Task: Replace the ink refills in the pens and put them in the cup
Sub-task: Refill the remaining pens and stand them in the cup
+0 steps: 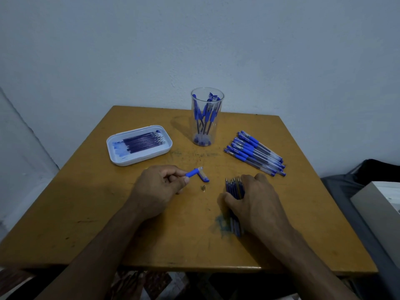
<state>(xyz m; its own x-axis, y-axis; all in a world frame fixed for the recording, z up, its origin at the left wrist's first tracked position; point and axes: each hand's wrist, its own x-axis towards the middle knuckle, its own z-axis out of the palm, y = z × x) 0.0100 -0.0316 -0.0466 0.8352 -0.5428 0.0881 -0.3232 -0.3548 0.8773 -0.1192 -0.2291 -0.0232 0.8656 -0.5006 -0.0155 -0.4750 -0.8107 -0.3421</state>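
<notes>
While the left hand (158, 187) pinches a pen barrel (191, 173) at centre frame, the right hand (257, 198) curls its fingers round a bundle of refills (233, 187) — lower right of the table (86, 213).

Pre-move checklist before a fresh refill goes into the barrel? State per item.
1. Left hand grips pen barrel: ok.
2. Barrel empty of old refill: cannot tell.
3. Right hand on the loose refills: ok.
4. Single refill picked out: not ok, fingers cover the bunch.
5. Metal tip on table, within reach: ok.
6. Cup upright, room for more pens: ok.
</notes>
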